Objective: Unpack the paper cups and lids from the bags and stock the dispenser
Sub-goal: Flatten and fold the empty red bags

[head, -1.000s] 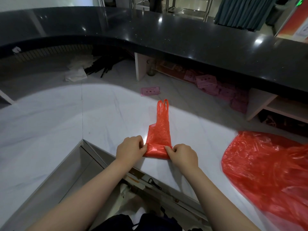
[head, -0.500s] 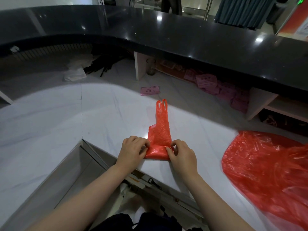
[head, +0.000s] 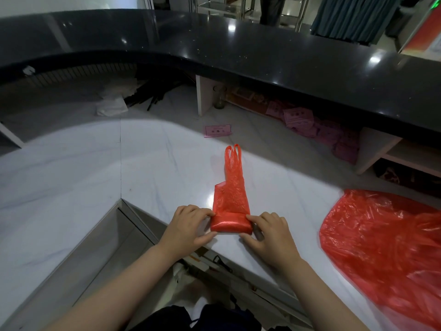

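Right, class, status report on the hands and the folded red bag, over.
Left hand and right hand pinch the rolled near end of the folded red plastic bag on the white marble counter. Loose red plastic bag lies right, apart.

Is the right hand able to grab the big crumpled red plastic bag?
Probably yes: the big crumpled red plastic bag lies uncovered beside the right hand, though that hand now pinches the small folded red bag.
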Demonstrator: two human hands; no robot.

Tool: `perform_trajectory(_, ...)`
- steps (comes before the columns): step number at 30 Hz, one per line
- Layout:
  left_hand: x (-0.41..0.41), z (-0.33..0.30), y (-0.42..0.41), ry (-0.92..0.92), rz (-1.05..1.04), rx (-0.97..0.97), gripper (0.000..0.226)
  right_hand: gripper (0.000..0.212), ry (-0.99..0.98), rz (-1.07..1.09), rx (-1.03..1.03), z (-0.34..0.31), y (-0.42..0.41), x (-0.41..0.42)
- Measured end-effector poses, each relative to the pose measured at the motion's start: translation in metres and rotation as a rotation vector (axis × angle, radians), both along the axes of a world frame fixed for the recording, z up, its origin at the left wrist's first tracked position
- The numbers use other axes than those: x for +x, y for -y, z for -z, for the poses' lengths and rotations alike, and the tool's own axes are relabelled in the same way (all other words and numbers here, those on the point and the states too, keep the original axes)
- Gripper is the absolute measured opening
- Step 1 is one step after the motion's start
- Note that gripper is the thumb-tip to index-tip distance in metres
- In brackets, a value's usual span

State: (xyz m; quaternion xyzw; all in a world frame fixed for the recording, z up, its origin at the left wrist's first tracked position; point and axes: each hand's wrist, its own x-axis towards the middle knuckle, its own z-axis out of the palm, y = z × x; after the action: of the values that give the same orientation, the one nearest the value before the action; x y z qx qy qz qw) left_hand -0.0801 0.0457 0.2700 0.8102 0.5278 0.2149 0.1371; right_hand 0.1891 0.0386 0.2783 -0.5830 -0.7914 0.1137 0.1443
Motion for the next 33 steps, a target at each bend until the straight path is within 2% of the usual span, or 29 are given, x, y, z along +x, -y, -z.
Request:
perform_trajectory(5,0.001,-0.001,0.002,0.036,-0.021,0.019,0.043,0.053,-0.005,-0.049,-0.075,-0.003,0.001,0.007)
perform_trajectory(12,0.01,-0.014,-0.007,0.134,-0.109,-0.037,0.035,0.04,-0.162,0.066,-0.146,-0.013,-0.003,0.0)
perform_trajectory(15,0.014,-0.017,-0.021,0.132,-0.138,-0.066,0.023,0.039,-0.166,0.12,-0.147,-0.016,-0.011,-0.006)
perform_trajectory(21,0.026,-0.024,-0.04,0.16,-0.285,-0.252,0.02,0.052,-0.131,0.239,-0.208,-0.019,-0.03,-0.018)
perform_trajectory(28,0.034,-0.03,-0.057,-0.075,-0.324,-0.3,0.027,0.05,0.031,0.316,-0.199,-0.024,-0.044,-0.025)
perform_trajectory(33,0.037,-0.031,-0.063,-0.16,-0.29,-0.233,0.028,0.028,-0.053,0.356,-0.12,-0.026,-0.048,-0.025)
